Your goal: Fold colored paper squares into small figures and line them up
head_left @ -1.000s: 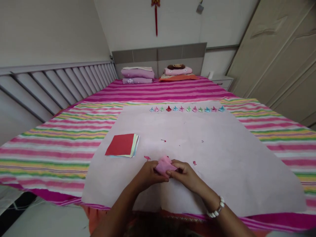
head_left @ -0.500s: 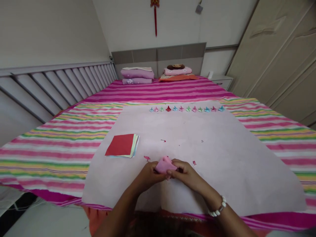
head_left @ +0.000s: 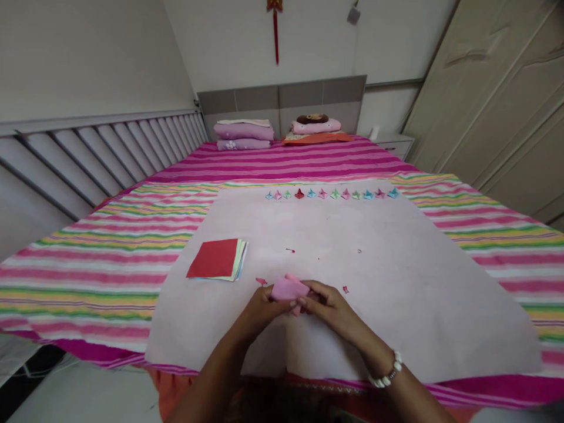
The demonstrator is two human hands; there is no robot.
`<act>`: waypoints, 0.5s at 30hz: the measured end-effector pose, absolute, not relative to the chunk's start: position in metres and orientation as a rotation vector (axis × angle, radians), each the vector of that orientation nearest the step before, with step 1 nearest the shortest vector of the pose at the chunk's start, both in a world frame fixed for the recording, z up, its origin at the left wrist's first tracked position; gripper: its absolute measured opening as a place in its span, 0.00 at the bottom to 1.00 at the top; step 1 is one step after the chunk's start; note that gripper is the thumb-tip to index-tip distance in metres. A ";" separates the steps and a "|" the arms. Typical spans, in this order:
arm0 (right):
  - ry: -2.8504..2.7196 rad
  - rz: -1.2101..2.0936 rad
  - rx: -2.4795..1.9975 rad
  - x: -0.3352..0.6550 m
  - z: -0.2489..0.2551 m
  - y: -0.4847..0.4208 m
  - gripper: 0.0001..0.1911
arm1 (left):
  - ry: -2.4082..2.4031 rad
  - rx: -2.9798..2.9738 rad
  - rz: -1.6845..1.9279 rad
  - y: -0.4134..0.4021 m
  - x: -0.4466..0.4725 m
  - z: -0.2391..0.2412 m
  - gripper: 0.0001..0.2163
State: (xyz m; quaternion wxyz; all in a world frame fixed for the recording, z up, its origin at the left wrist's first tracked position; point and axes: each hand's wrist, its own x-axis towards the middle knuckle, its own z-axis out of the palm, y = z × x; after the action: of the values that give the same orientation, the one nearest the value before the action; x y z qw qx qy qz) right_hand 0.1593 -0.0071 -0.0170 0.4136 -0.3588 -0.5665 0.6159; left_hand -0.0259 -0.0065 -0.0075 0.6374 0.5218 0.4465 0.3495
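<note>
Both my hands pinch a folded pink paper [head_left: 288, 288] just above a large pale sheet [head_left: 396, 282] spread on the bed. My left hand [head_left: 259, 309] grips the paper's left side with closed fingers. My right hand [head_left: 331, 306], with a white bead bracelet at the wrist, holds the right side, fingers curled round it. A stack of square coloured papers [head_left: 217, 259] with a red one on top lies to the left. A row of several small folded paper shapes [head_left: 332, 194] runs along the sheet's far edge.
The bed has a pink, green and yellow striped cover [head_left: 110, 235]. Folded purple bedding [head_left: 244, 135] and pillows [head_left: 317, 130] sit at the headboard. A slatted rail [head_left: 88, 158] lines the left side, a wardrobe [head_left: 497, 100] the right. Tiny paper scraps [head_left: 346, 289] lie near my hands.
The pink paper has shifted slightly left and up between my hands, its flat face turned more upward. Both hands stay in nearly the same place.
</note>
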 end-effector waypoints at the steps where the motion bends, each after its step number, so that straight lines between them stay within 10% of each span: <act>1: -1.358 1.526 -0.904 0.159 -0.018 -0.007 0.23 | 1.048 1.150 0.814 -0.007 -0.026 -0.008 0.11; 15: -1.120 1.564 -1.094 0.138 -0.018 -0.026 0.18 | 0.997 1.035 0.949 -0.014 -0.020 0.002 0.09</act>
State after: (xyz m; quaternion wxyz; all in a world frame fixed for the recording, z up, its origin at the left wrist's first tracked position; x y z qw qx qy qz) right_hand 0.1378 -0.0256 -0.0177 0.4478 -0.4419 -0.4525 0.6321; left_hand -0.0201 -0.0143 0.0025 0.6516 0.4557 0.4393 0.4181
